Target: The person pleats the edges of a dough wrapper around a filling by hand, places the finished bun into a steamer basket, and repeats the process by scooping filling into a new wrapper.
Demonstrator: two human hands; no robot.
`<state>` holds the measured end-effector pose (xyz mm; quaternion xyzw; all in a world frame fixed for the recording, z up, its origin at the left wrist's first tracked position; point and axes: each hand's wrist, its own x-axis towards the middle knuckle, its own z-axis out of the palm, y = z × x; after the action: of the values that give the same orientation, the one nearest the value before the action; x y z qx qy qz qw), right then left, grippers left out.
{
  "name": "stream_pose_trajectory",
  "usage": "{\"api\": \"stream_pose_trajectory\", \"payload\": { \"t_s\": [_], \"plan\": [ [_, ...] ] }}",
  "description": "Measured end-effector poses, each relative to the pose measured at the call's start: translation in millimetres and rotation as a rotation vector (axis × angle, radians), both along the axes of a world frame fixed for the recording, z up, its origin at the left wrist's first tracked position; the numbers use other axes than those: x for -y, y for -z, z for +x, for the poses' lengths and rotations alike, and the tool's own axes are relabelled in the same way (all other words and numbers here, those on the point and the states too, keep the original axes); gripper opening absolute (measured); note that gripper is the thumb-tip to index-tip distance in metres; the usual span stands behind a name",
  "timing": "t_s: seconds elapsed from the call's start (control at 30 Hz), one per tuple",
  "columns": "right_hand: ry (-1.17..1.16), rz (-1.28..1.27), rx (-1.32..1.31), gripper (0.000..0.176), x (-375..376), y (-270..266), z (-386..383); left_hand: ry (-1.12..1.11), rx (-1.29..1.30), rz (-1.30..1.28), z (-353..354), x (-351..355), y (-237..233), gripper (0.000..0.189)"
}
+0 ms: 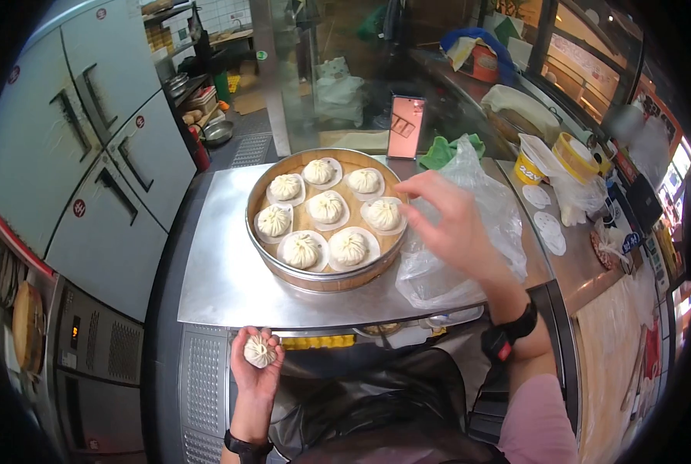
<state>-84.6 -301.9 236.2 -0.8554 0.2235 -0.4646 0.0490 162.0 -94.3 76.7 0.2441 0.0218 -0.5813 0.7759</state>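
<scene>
My left hand (254, 375) is closed around a pleated bun (259, 352), low in front of the metal table's near edge. Over the right rim of a round bamboo steamer (326, 283) hovers my right hand (444, 216), its thumb and fingers apart and nothing seen between them. Inside the steamer, several pleated buns sit on round paper liners, one of them in the middle. Closest to my right fingertips is the bun (383, 214) at the steamer's right side. My right forearm passes over a clear plastic bag (438, 271).
A phone (406, 127) stands upright behind the steamer, beside a green cloth (443, 151). Loose paper liners (548, 232) and a yellow tub (528, 170) are on the right counter. A tall fridge (90, 193) stands on the left.
</scene>
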Motion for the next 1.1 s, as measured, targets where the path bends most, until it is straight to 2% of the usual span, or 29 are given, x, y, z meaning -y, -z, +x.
{"api": "stream_pose_trajectory", "payload": {
  "t_s": [0.07, 0.13, 0.2, 0.3, 0.37, 0.53, 0.7, 0.77, 0.9, 1.0, 1.1],
  "plan": [
    [0.044, 0.115, -0.157, 0.017, 24, 6, -7, 0.029, 0.030, -0.068, 7, 3, -6, 0.020],
    [0.047, 0.157, -0.183, 0.016, 46, 14, -7, 0.014, 0.063, -0.073, 9, 6, -17, 0.019],
    [0.047, 0.202, -0.208, 0.015, 66, 22, -3, 0.001, 0.202, -0.144, 12, 8, -27, 0.018],
    [0.075, 0.136, -0.283, 0.016, 98, 30, 9, -0.007, 0.171, -0.128, 23, 24, -42, 0.018],
    [0.078, 0.238, -0.303, 0.016, 120, 31, 19, -0.042, 0.133, -0.099, 34, 39, -45, 0.017],
    [0.103, 0.167, -0.424, 0.014, 144, 29, 35, -0.108, 0.091, -0.043, 54, 67, -41, 0.020],
    [0.110, 0.182, -0.509, 0.015, 141, 30, 42, -0.094, 0.018, -0.149, 66, 78, -30, 0.021],
    [0.012, 0.002, -0.406, 0.015, 146, 37, 39, -0.129, -0.021, -0.150, 69, 77, -26, 0.024],
    [-0.018, 0.214, -0.317, 0.014, 94, 14, 26, -0.061, 0.019, -0.220, 57, 59, -28, 0.026],
    [-0.092, 0.147, -0.187, 0.012, 47, 9, -1, -0.007, 0.078, -0.258, 35, 37, -31, 0.028],
    [-0.061, 0.088, -0.192, 0.013, -16, 23, -37, 0.269, 0.169, -0.269, 1, 2, -12, 0.032]
  ]
}}
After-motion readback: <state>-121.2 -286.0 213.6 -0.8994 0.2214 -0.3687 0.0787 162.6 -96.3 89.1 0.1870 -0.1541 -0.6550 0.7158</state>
